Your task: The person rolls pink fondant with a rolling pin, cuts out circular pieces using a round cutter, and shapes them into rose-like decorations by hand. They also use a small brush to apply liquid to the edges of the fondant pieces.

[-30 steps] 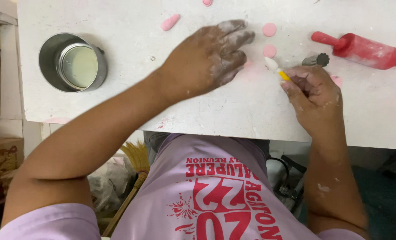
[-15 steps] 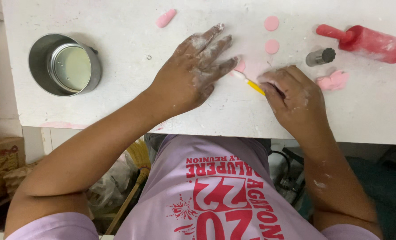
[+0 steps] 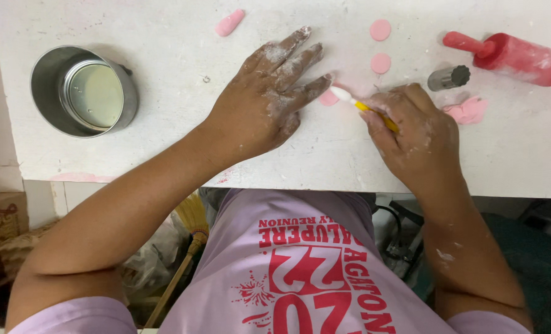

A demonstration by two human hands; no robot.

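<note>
My left hand (image 3: pixel 266 99), dusted with white powder, lies flat on the white table (image 3: pixel 164 154) with its fingers spread, and its fingertips rest on a small pink disc of paste (image 3: pixel 328 98). My right hand (image 3: pixel 411 133) grips a thin yellow tool with a white tip (image 3: pixel 357 103). The tip touches that pink disc right beside my left fingertips. Two more pink discs (image 3: pixel 380 29) (image 3: pixel 380 63) lie just beyond.
A round metal tin (image 3: pixel 84 91) stands at the left. A pink lump (image 3: pixel 229 23) lies at the far edge. A small metal cutter (image 3: pixel 448 78), a scrap of pink paste (image 3: pixel 468 110) and a red rolling pin (image 3: pixel 516 57) lie at the right.
My left hand has flattened and spread its fingers over the pink disc. My right hand has brought the tool's tip to the disc. The view has shifted slightly.
</note>
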